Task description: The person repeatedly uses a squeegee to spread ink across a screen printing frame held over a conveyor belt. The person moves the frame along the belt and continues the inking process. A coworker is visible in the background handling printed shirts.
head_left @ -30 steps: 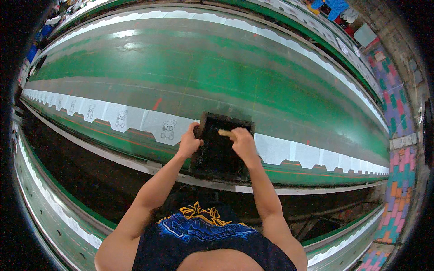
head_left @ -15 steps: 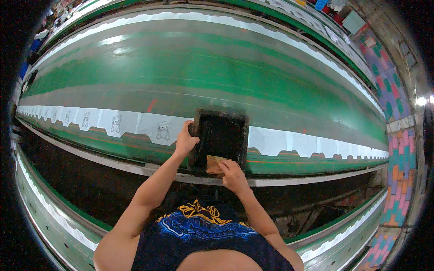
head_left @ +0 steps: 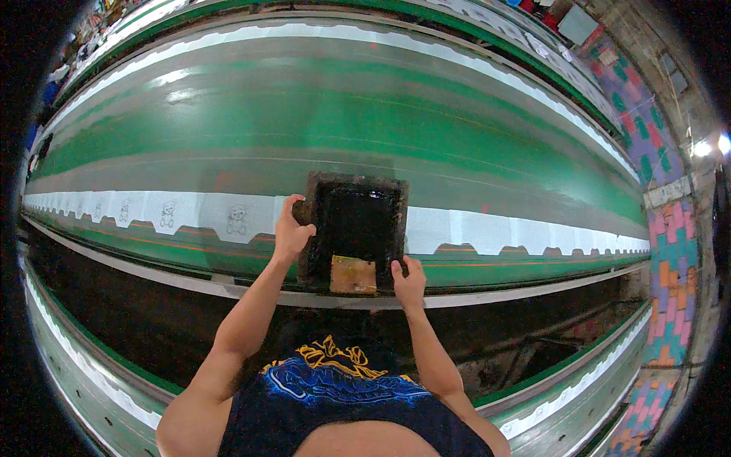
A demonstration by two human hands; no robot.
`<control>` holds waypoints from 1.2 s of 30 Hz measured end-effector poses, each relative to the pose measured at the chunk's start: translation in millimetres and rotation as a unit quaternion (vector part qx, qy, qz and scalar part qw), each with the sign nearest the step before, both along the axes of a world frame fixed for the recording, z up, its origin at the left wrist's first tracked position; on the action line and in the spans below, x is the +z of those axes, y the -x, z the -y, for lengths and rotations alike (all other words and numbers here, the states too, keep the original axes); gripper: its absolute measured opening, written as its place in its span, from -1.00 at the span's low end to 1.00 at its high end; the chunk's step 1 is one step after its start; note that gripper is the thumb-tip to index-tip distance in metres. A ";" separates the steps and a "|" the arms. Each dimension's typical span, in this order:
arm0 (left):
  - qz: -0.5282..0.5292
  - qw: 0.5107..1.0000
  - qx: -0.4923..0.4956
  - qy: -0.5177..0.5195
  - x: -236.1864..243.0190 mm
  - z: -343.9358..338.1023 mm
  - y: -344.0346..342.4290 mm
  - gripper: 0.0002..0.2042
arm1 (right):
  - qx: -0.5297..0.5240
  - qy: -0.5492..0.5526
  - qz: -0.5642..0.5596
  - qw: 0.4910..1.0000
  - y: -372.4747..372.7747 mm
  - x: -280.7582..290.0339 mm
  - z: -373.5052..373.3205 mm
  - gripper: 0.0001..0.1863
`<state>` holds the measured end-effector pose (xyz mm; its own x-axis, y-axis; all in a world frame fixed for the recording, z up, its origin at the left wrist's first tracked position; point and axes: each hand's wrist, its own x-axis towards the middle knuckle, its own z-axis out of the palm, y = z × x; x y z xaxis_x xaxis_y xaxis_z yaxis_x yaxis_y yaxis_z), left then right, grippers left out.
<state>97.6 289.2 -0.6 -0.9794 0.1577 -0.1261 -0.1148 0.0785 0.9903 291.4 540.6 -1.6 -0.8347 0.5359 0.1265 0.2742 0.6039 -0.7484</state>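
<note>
A dark square screen frame (head_left: 356, 217) lies over a strip of white cut pieces (head_left: 457, 228) on the long green table (head_left: 343, 107). My left hand (head_left: 292, 228) grips the frame's left side, thumb toward the inside. My right hand (head_left: 409, 278) has its fingers curled on the lower right side of the frame. A tan squeegee (head_left: 352, 274) lies inside along the near edge, free of both hands. Pieces left of the frame carry grey bear outlines (head_left: 237, 218).
Another long table (head_left: 114, 383) runs behind me beyond a dark gap, and more tables with pieces (head_left: 518, 34) stand across. A floor of coloured bricks (head_left: 670, 282) runs along the right, with lights (head_left: 700, 148) at the far right edge.
The squeegee has gone from upper middle to the frame's near edge and been let go. My right hand has moved to the frame's side. The frame has shifted left in view.
</note>
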 end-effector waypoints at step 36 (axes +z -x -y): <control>-0.006 0.976 -0.004 0.219 -8.0 -174.4 -52.0 -0.25 | 0.385 -0.198 0.006 0.901 -29.1 38.6 -135.1 -0.45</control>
